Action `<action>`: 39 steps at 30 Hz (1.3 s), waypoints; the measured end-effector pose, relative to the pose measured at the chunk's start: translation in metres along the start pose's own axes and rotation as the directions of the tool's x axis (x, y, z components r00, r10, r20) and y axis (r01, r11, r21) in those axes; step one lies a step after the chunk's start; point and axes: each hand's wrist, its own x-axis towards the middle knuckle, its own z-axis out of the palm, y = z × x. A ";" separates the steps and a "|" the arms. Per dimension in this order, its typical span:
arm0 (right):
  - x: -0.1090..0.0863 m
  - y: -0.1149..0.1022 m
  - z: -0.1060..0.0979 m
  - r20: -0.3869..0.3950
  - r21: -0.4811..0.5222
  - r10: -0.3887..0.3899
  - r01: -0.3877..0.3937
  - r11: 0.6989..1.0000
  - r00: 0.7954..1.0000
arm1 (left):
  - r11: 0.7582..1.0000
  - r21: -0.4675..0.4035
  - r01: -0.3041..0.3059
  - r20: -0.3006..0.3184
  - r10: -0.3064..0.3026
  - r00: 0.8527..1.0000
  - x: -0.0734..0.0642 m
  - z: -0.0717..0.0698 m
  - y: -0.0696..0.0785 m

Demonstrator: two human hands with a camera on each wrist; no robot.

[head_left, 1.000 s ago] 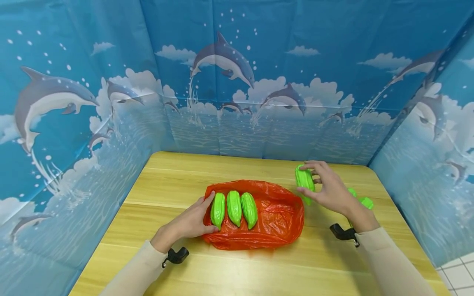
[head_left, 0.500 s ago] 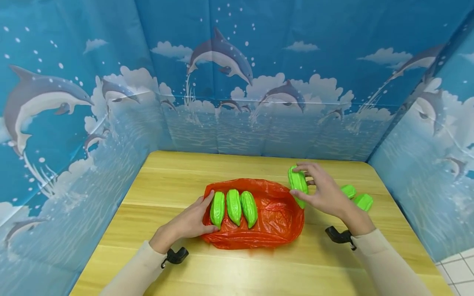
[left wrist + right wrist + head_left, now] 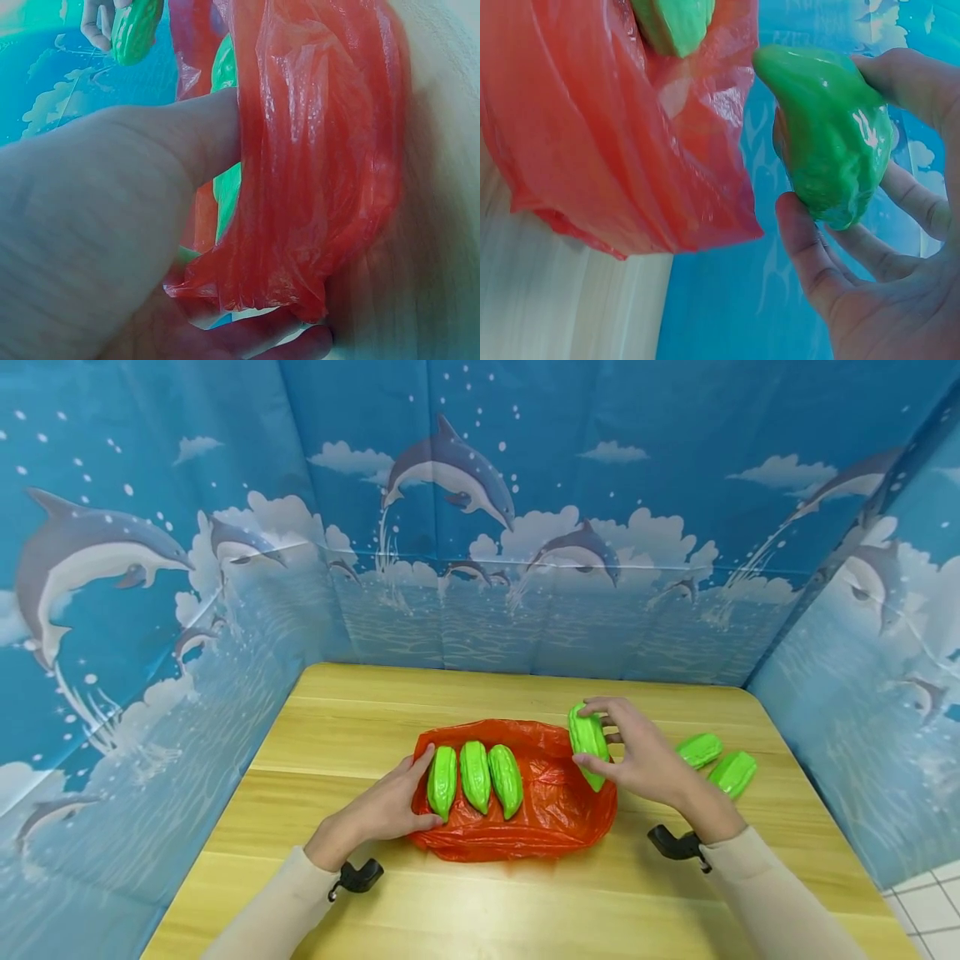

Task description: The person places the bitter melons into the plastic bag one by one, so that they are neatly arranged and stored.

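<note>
Your right hand grips a glossy green, ridged, tapered vegetable by the right rim of the red plastic bag, long axis roughly near-to-far. Your left hand pinches the bag's left edge.

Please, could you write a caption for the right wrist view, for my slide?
Right hand gripping a glossy green vegetable-like piece near a red bag with another green piece inside.

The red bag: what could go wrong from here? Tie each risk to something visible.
The held green fruit, close to the rim of the red bag, could snag the thin plastic. The left hand grips only the bag's left end, so the right end might fold or slide if bumped.
</note>
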 end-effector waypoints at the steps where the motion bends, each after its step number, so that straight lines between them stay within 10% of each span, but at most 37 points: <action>1: 0.000 -0.001 0.001 0.004 0.001 0.002 -0.002 1.000 1.000 | 1.000 0.001 0.000 0.000 0.000 1.000 0.000 0.000 0.000; 39: 0.011 -0.016 0.016 0.172 -0.021 0.005 -0.001 1.000 0.985 | 1.000 0.011 -0.002 0.009 0.002 1.000 0.002 -0.002 0.005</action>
